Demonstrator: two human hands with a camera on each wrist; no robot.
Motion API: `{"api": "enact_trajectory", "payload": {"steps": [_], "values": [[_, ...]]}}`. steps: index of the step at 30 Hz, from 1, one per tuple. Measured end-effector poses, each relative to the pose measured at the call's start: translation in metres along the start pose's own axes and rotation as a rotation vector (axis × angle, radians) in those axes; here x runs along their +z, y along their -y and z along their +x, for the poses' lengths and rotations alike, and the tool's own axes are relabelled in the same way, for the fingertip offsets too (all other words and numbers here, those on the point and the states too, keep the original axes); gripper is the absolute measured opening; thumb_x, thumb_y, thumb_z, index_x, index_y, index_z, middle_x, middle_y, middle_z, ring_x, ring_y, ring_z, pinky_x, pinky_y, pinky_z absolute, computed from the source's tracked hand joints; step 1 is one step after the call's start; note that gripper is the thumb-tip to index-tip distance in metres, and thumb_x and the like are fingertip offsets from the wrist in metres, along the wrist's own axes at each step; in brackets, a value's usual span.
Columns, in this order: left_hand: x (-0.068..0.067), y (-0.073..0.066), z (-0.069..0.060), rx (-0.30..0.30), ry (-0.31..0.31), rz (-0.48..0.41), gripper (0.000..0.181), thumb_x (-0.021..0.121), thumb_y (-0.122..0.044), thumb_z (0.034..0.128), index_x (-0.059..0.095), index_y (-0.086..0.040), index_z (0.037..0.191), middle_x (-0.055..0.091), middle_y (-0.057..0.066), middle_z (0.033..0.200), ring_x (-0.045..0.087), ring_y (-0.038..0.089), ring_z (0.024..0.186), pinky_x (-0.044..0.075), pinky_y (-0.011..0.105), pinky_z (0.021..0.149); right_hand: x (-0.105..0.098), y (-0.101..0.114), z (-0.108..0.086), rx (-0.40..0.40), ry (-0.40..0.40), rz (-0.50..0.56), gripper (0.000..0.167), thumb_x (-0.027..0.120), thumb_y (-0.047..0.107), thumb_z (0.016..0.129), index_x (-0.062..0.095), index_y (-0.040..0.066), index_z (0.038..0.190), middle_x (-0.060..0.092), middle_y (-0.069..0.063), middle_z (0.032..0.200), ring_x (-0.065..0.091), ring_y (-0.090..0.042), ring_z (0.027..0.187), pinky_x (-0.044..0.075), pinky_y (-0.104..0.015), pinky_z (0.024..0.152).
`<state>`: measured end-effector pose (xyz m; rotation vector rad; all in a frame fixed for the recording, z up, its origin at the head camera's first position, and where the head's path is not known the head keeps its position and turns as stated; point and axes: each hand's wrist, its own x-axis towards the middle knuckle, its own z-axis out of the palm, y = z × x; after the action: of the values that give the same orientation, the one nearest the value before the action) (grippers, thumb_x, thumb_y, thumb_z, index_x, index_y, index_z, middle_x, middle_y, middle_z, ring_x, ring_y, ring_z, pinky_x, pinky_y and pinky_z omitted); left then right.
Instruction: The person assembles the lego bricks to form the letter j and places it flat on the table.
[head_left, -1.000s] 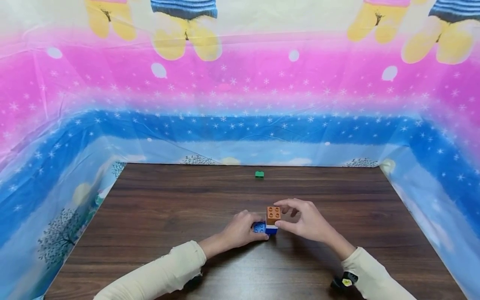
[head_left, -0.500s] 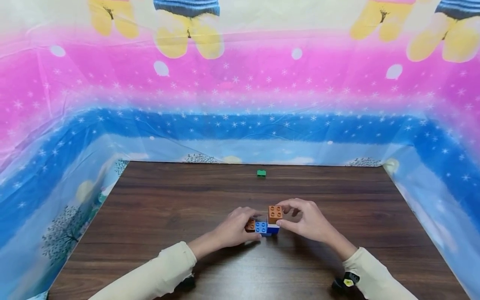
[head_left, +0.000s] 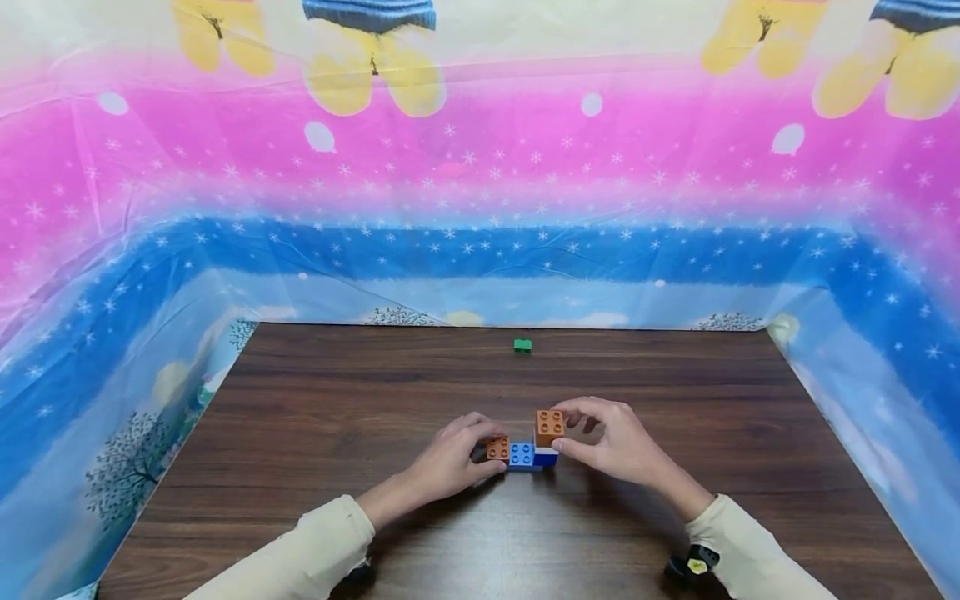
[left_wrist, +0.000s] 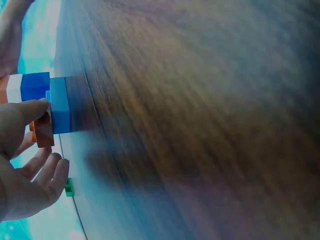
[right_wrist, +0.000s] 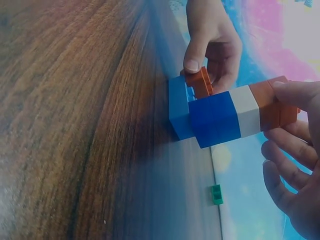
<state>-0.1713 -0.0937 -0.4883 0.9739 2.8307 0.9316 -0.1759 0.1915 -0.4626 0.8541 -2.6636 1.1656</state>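
A light blue toy brick (head_left: pixel 521 455) lies on the table as the base of a small build. On its right end rises a stack: a dark blue brick (right_wrist: pixel 215 120), a white one (right_wrist: pixel 247 112) and orange at the top (head_left: pixel 550 427). My right hand (head_left: pixel 611 443) pinches the stack's orange top between thumb and fingers. A smaller orange brick (head_left: pixel 498 448) sits at the base's left end and juts past it; my left hand (head_left: pixel 450 460) holds it between thumb and fingers. Whether that brick is fully pressed down, I cannot tell.
A green brick (head_left: pixel 522 346) lies near the far edge of the dark wooden table (head_left: pixel 337 375). Behind and at both sides hangs a printed cloth (head_left: pixel 480 250), pink and blue.
My left hand has shifted left along the build, uncovering the light blue studs and the smaller orange brick. My right hand has barely moved and keeps its grip on the stack.
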Motion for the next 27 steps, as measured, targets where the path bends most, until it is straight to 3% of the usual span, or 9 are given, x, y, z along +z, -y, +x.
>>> {"api": "enact_trajectory", "payload": {"steps": [7, 18, 27], "values": [[0.0, 0.005, 0.004, 0.043, -0.018, -0.049, 0.041, 0.08, -0.023, 0.0907, 0.07, -0.007, 0.127, 0.07, 0.003, 0.111, 0.062, 0.014, 0.089, 0.049, 0.027, 0.073, 0.0, -0.004, 0.005, -0.004, -0.019, 0.022, 0.041, 0.081, 0.031, 0.089, 0.07, 0.016, 0.126, 0.073, 0.01, 0.1, 0.066, -0.007, 0.086, 0.057, -0.034, 0.073], [-0.003, 0.011, 0.013, -0.036, 0.032, -0.153, 0.035, 0.074, -0.028, 0.0963, 0.067, -0.012, 0.127, 0.072, -0.002, 0.112, 0.066, 0.008, 0.094, 0.054, 0.028, 0.08, 0.002, -0.016, 0.023, 0.075, -0.074, 0.036, 0.04, 0.075, 0.032, 0.095, 0.066, 0.015, 0.13, 0.075, 0.003, 0.107, 0.069, -0.01, 0.093, 0.056, -0.031, 0.075], [-0.006, 0.018, 0.02, -0.106, 0.039, -0.308, 0.026, 0.073, -0.029, 0.0968, 0.07, -0.014, 0.118, 0.073, -0.004, 0.101, 0.068, 0.01, 0.09, 0.055, 0.026, 0.079, 0.009, -0.03, 0.039, 0.136, -0.092, 0.057, 0.043, 0.071, 0.039, 0.097, 0.066, 0.016, 0.133, 0.075, 0.002, 0.114, 0.07, -0.011, 0.095, 0.057, -0.033, 0.077]]}}
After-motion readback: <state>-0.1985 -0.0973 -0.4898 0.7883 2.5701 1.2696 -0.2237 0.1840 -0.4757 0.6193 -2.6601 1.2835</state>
